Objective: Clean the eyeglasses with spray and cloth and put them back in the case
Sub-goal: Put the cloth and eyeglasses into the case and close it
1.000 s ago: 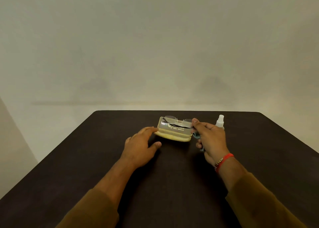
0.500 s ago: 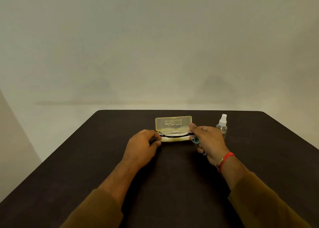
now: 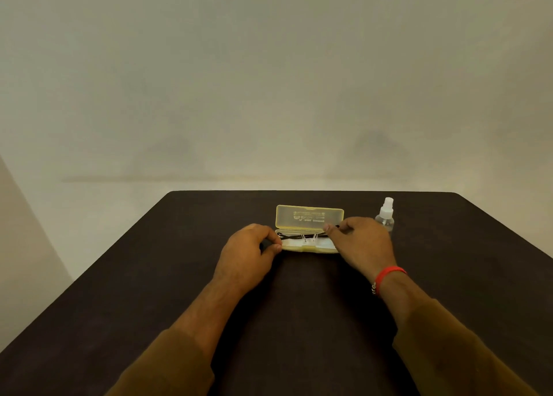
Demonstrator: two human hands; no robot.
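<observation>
head view: case lid up, mid-frame on surface; eyeglasses lying in its tray. left grip pinches left end, right grip pinches right temple, likely for level handling. spray bottle upright just right, within reach.

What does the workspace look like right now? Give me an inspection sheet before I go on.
Surface: dark matte table, no spills seen.
Job's things: yellow translucent plastic case open, lid upright; thin dark-framed eyeglasses lying in its base; clear plastic spray bottle with white nozzle upright to the right of the case, apart from it; cloth not in sight.
Clutter: nothing seen.
Grippers: left hand pinches the eyeglasses' left end; right hand pinches their right end.
Cables: nothing seen.
Surroundings: plain pale wall behind the table.
</observation>
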